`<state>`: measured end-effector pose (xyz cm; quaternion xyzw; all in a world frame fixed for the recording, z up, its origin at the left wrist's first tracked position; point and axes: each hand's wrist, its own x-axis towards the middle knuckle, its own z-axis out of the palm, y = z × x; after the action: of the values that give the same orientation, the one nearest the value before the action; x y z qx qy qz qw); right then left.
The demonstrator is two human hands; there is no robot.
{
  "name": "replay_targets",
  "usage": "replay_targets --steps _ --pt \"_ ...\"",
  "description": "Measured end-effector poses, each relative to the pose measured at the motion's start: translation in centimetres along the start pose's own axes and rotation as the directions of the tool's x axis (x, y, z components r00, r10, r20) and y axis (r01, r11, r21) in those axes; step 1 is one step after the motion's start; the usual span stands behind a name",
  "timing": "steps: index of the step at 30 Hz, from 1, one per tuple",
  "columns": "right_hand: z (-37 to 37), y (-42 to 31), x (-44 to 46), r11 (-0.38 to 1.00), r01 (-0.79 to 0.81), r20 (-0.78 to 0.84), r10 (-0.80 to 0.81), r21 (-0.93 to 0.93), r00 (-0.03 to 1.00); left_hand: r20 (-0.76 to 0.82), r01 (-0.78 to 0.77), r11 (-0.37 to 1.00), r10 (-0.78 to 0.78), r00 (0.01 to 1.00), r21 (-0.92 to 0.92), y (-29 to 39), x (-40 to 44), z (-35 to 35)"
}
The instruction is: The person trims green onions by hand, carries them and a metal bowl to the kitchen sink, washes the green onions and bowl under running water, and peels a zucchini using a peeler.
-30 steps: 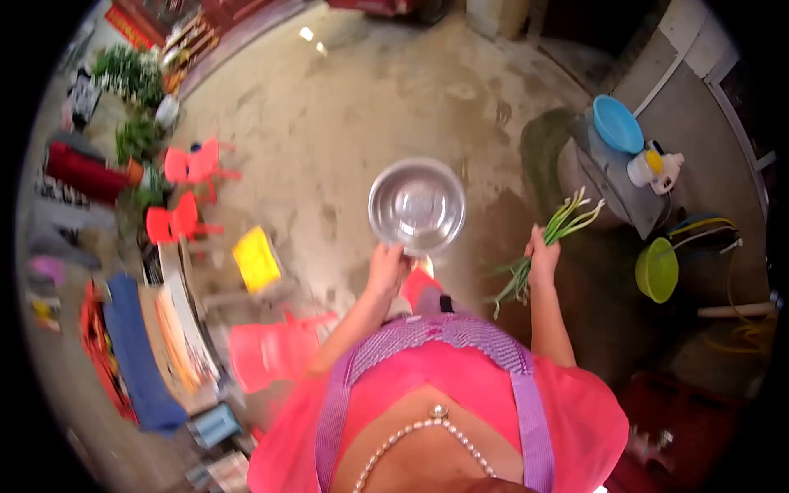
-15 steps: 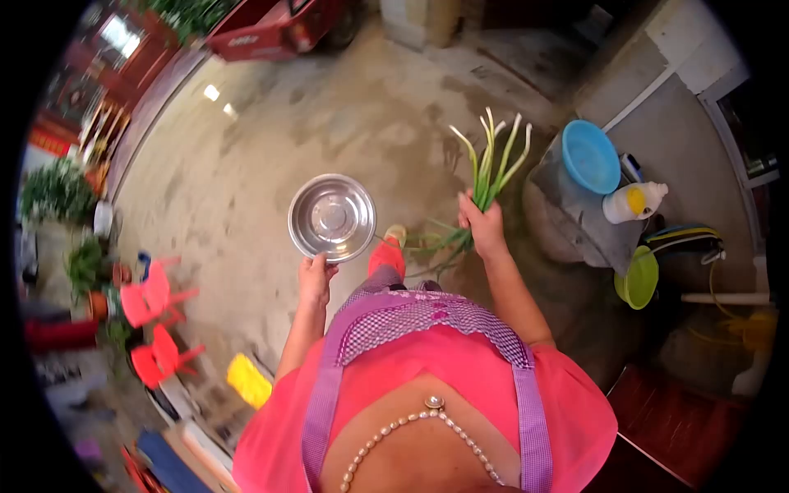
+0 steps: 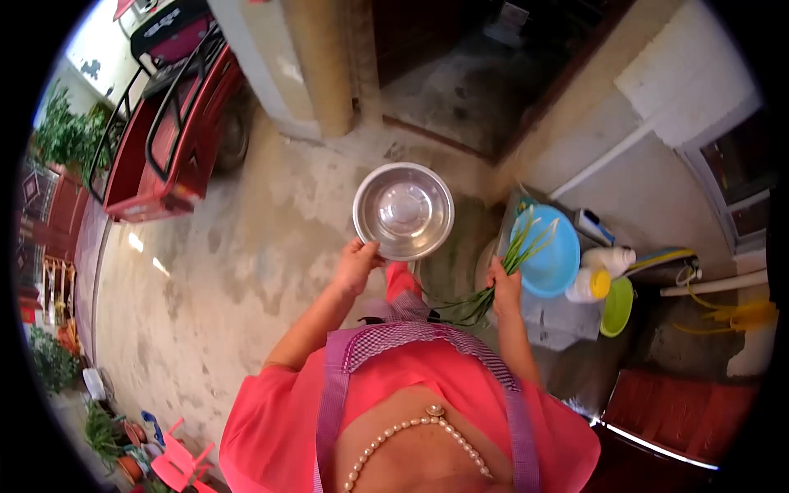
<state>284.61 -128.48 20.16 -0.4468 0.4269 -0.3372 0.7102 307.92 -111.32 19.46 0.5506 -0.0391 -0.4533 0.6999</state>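
Observation:
My left hand (image 3: 358, 264) grips the near rim of a shiny metal basin (image 3: 403, 212), held out in front of my body with nothing visible in it. My right hand (image 3: 504, 285) is wrapped around a bunch of green onions (image 3: 516, 255). Their pale root ends point up and to the right, over a blue plastic basin (image 3: 552, 261), and the dark green leaves hang toward my apron. From this angle I cannot tell whether the onions touch the blue basin.
Beside the blue basin stand white bottles (image 3: 588, 284), one yellow-capped, and a lime-green basin (image 3: 617, 306). A doorway (image 3: 485, 78) opens ahead, next to a pillar (image 3: 325, 74). A red cargo cart (image 3: 168, 156) is at the upper left; a pink chair (image 3: 175, 464) stands lower left.
My view has turned to the right, toward the doorway and wall. The green onions have come from open floor to over the blue basin. Both hands keep their hold.

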Motion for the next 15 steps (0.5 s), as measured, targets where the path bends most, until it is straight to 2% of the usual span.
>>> replay_targets --steps 2,3,5,8,9,10,12,13,15 --pt "2.3 -0.3 8.3 0.992 0.008 -0.048 -0.015 -0.124 0.999 -0.034 0.080 0.997 -0.081 0.996 -0.021 2.0 7.0 3.3" --pt "4.1 -1.5 12.0 0.967 0.017 -0.064 -0.034 -0.254 0.997 -0.035 0.108 0.994 -0.108 0.994 0.008 3.9 9.4 3.6" --pt "9.0 -5.3 18.1 0.954 0.064 0.003 -0.066 -0.292 0.998 -0.012 0.123 0.992 -0.123 0.992 0.022 8.6 15.0 5.8" --pt "14.2 -12.0 27.9 0.946 0.147 0.127 -0.114 -0.289 0.985 0.032 -0.012 0.992 0.008 0.999 0.128 13.5 24.0 7.0" --pt "15.5 -13.5 31.3 0.951 0.171 0.168 -0.130 -0.258 0.977 0.014 -0.016 0.995 0.015 1.000 0.100 15.0 26.6 8.2" --pt "16.5 -14.7 35.0 0.875 0.273 0.145 -0.233 -0.399 0.961 -0.002 -0.024 0.997 0.025 1.000 0.074 17.0 29.5 9.4" --pt "18.5 -17.1 42.8 0.639 0.410 0.129 -0.438 -0.651 0.889 -0.004 -0.050 0.997 0.051 0.999 0.056 20.4 37.5 12.1" --pt "19.7 -19.0 46.3 0.602 0.310 0.124 -0.330 -0.736 0.936 -0.006 -0.034 0.997 0.035 0.999 0.064 21.1 42.2 12.6" --pt "20.8 -23.0 48.5 0.489 0.289 0.099 -0.378 -0.823 0.921 0.063 -0.012 0.995 0.006 0.998 0.099 24.4 46.1 14.6"
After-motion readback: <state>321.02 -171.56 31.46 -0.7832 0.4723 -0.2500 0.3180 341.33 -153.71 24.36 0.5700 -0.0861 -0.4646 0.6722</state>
